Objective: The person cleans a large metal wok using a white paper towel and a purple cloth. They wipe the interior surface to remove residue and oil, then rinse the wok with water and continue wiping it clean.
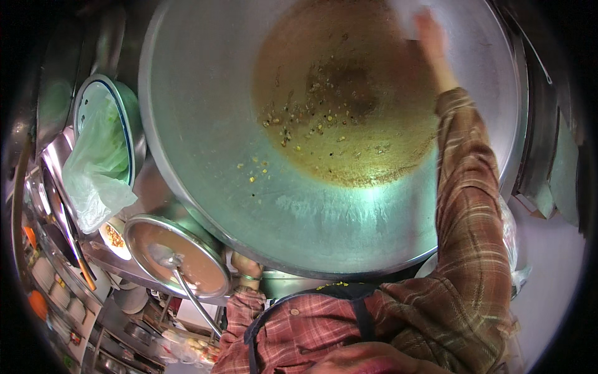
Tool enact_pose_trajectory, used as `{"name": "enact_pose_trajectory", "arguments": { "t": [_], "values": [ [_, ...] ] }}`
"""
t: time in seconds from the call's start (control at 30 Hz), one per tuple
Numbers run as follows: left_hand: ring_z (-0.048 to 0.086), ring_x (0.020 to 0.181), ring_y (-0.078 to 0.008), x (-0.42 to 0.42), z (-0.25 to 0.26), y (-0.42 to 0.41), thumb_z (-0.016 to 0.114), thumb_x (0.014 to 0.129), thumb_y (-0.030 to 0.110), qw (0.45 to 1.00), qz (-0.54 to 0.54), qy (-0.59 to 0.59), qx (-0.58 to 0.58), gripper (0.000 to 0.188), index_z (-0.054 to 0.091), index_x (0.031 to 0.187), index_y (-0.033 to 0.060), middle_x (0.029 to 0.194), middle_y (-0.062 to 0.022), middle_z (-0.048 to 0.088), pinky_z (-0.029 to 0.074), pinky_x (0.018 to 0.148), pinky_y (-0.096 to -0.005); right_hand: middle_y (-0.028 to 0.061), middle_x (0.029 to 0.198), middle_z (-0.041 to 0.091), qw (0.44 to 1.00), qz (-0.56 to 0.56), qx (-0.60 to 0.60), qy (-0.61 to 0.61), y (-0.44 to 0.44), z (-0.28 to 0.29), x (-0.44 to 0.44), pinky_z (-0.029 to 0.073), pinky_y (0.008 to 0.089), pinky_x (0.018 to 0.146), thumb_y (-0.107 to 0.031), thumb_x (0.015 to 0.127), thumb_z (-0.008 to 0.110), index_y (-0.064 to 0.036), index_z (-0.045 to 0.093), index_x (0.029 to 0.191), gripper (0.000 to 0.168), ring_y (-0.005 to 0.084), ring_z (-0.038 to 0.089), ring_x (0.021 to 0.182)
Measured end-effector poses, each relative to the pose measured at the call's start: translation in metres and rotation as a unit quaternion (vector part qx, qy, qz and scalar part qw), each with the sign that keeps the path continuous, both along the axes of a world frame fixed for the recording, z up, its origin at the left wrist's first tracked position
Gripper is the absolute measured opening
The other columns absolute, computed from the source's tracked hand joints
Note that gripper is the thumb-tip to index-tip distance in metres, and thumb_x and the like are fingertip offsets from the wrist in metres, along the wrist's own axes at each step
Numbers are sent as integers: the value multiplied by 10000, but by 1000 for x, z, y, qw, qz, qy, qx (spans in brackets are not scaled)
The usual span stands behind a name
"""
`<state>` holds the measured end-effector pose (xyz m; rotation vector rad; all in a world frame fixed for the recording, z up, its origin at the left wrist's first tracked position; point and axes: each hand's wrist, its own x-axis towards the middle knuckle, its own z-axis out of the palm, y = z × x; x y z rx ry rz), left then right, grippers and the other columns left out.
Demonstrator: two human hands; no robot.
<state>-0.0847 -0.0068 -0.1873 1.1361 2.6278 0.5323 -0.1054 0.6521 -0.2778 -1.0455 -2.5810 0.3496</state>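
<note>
A very large metal wok (201,154) fills the middle of the view. In its bottom lies a brownish layer (392,140), seemingly wet, with scattered yellow and dark bits (322,121). My right hand (430,35), blurred, reaches over the far right part of the wok. A pale blurred patch lies beside its fingers; whether it holds something is unclear. At the near left rim rests my left hand (247,265), partly hidden under the wok's edge, so its grip cannot be made out. Left of that hand stands a metal basin (132,255) of brown liquid, with a metal ladle (191,287) in it.
A bowl (134,121) with a blue-lined rim and a clear plastic bag (96,187) stands at the left. Below it is a small white bowl (121,248) of reddish-yellow bits. Shelves with dishes (60,294) are at lower left. A plastic bag (511,243) hangs behind my right arm.
</note>
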Motion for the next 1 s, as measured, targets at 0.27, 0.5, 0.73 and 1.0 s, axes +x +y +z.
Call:
{"name": "enact_pose_trajectory", "arguments": {
  "t": [0.27,0.5,0.73,1.0],
  "values": [
    [590,705,-305,-9,-9,6,604,678,262,999,14,7,32,229,635,803,73,767,-97,629,453,588,-380,137,928,607,992,-80,30,-95,61,-63,9,441,440,725,-417,829,452,-110,482,1044,376,347,560,876],
    [585,708,-316,-1,-12,-7,606,668,270,999,-2,38,4,240,637,805,76,796,-109,622,456,586,-389,100,848,597,932,327,-108,-110,-179,-17,-36,442,371,625,-287,830,507,-103,573,922,216,252,563,705],
    [585,764,-321,7,-7,-12,626,638,247,1000,23,-6,-15,272,635,846,72,869,-113,619,477,642,-395,167,832,607,998,-52,35,-27,-7,-7,-17,452,411,663,-363,872,399,-47,544,957,358,342,573,773],
    [585,714,-305,-7,-5,4,606,646,269,999,15,29,9,260,636,826,83,802,-95,622,459,597,-388,165,874,579,975,146,160,-40,-5,-51,-82,432,407,664,-300,836,454,-45,551,974,306,319,551,801]
  ]
}}
